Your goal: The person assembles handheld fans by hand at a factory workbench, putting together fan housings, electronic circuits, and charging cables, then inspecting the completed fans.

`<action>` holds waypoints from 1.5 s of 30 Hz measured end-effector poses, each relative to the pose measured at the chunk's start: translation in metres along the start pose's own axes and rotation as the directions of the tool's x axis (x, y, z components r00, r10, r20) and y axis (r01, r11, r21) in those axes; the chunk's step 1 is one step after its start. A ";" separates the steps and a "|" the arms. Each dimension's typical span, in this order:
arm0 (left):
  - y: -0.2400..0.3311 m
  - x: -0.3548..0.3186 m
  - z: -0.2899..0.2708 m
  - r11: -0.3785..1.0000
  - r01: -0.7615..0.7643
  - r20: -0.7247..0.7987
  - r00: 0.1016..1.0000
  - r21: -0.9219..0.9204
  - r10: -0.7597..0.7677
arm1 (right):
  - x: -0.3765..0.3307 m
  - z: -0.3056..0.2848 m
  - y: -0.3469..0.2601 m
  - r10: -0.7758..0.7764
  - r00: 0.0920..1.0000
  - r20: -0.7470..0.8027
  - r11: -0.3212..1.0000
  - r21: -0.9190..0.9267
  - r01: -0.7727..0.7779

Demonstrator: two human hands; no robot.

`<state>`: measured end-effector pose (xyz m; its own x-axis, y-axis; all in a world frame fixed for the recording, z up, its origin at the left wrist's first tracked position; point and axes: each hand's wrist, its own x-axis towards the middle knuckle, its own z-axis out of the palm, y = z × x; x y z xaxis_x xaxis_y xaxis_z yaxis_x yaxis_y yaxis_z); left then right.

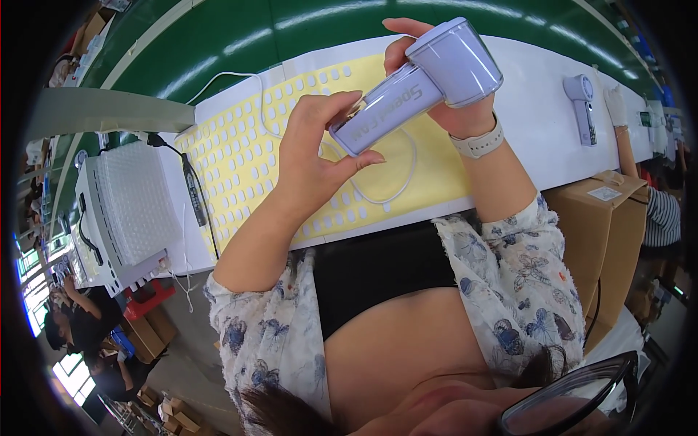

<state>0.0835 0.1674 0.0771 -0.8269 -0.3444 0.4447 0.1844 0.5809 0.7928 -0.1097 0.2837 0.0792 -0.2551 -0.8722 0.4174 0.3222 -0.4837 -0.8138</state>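
Both my hands hold a lavender handheld fan (pixel 398 106) tilted above the table, its round head up at the right. My left hand (pixel 304 149) grips the lower end of the handle between thumb and fingers. Behind the head, my right hand (pixel 476 118) supports it, fingers showing past the far side and a pale watch on the wrist. Beneath lies a yellow sheet (pixel 436 171) carrying rows of white oval pads (pixel 240 145). A thin white cable (pixel 414 163) loops over the sheet below the fan.
At the right, a second lavender fan (pixel 582 109) lies on the white table (pixel 538 145), near another person's gloved hand (pixel 615 109). A cardboard box (pixel 582 218) stands by my right arm. To the left are a bubble-wrapped unit (pixel 138 203) and a black inline cord controller (pixel 193 192).
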 end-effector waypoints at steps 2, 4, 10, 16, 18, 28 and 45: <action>0.000 -0.001 0.000 0.998 0.030 0.020 0.999 -0.052 -0.029 | 0.001 0.003 -0.001 0.014 1.000 -0.013 1.000 0.024 -0.014; 0.001 -0.002 0.000 0.985 0.095 0.065 0.994 -0.144 -0.086 | 0.003 0.008 -0.002 0.043 0.998 -0.045 0.997 0.067 -0.040; 0.004 -0.003 0.002 0.738 0.433 0.366 0.892 -0.517 -0.267 | 0.002 0.012 0.013 0.030 0.923 -0.382 0.996 0.086 0.004; -0.001 -0.006 0.006 0.690 0.494 0.474 0.847 -0.529 -0.242 | -0.005 0.006 0.023 0.019 0.926 -0.377 1.000 -0.002 -0.021; -0.002 -0.006 0.007 0.701 0.489 0.495 0.841 -0.519 -0.219 | -0.007 0.005 0.022 0.042 0.916 -0.399 0.999 -0.007 -0.049; 0.000 -0.003 0.009 0.595 0.568 0.595 0.784 -0.569 -0.180 | -0.010 0.003 0.024 0.140 0.881 -0.452 0.970 -0.116 -0.214; -0.005 0.005 0.011 0.529 0.619 0.604 0.763 -0.580 -0.231 | -0.010 0.005 0.019 0.043 0.941 -0.336 0.875 -0.442 -0.198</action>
<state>0.0723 0.1712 0.0712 -0.9942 0.0484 -0.0959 -0.1066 -0.3333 0.9368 -0.0966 0.2832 0.0614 -0.5327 -0.8169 0.2212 -0.0702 -0.2178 -0.9735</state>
